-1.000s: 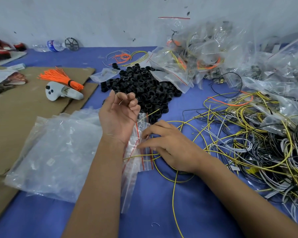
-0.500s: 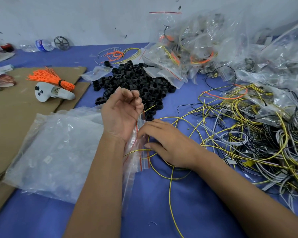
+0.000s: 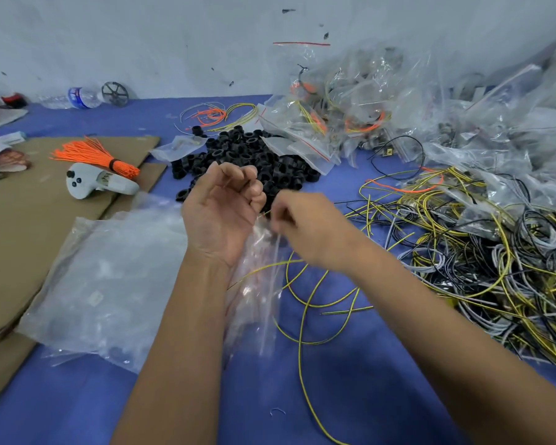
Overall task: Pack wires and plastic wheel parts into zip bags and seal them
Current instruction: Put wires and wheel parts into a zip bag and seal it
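Observation:
My left hand (image 3: 222, 213) is raised palm-up with its fingers curled, and it grips the top of a small clear zip bag (image 3: 254, 284) that hangs down to the blue table. Blurred with motion just to its right, my right hand (image 3: 305, 226) pinches a yellow wire (image 3: 305, 303) at the bag's mouth. The wire loops down onto the table below that hand. A pile of black plastic wheel parts (image 3: 247, 159) lies behind my hands. To the right spreads a big tangle of yellow, grey and black wires (image 3: 482, 252).
A stack of empty clear bags (image 3: 109, 277) lies left of my forearm, partly on brown cardboard (image 3: 29, 220). A white controller (image 3: 93, 184) and an orange tie bundle (image 3: 93, 155) rest there. Filled zip bags (image 3: 350, 117) are heaped at the back right. A water bottle (image 3: 77, 97) lies by the wall.
My right hand has lifted off the table and up to the bag's mouth, bringing the yellow wire with it. My left hand has risen slightly with the bag.

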Action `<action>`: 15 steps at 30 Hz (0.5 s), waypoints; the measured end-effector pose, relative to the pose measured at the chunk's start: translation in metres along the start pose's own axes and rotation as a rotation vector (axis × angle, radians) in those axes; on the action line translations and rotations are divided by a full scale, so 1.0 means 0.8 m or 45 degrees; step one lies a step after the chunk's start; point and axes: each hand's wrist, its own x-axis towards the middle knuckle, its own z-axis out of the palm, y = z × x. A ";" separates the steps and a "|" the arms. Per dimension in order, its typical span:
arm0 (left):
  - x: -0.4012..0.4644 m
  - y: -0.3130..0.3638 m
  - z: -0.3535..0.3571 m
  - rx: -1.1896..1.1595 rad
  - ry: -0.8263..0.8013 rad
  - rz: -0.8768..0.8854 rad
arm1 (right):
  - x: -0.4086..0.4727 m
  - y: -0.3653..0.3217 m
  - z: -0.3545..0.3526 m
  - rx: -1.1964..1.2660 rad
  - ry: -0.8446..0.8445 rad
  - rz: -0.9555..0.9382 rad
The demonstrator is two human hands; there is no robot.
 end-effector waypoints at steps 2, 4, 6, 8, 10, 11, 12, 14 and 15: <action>-0.002 -0.004 0.008 -0.084 -0.056 -0.036 | 0.001 0.018 -0.020 0.307 0.147 0.173; -0.001 -0.022 0.018 -0.021 -0.074 -0.095 | 0.001 0.040 -0.039 0.645 0.337 0.353; -0.001 -0.053 0.028 0.301 -0.007 -0.147 | 0.000 0.058 -0.055 0.883 0.562 0.517; -0.001 -0.088 0.035 0.729 0.062 -0.142 | -0.002 0.071 -0.063 1.180 0.711 0.644; -0.002 -0.110 0.032 1.101 0.065 -0.078 | -0.009 0.078 -0.061 1.392 0.653 0.712; -0.002 -0.115 0.031 1.213 0.041 -0.049 | -0.016 0.079 -0.057 1.349 0.564 0.721; -0.002 -0.117 0.029 1.272 0.017 -0.035 | -0.024 0.081 -0.051 1.216 0.452 0.705; -0.003 -0.115 0.030 1.343 -0.016 -0.036 | -0.037 0.087 -0.039 0.857 0.278 0.636; -0.005 -0.115 0.031 1.393 -0.036 -0.038 | -0.040 0.090 -0.034 0.723 0.265 0.607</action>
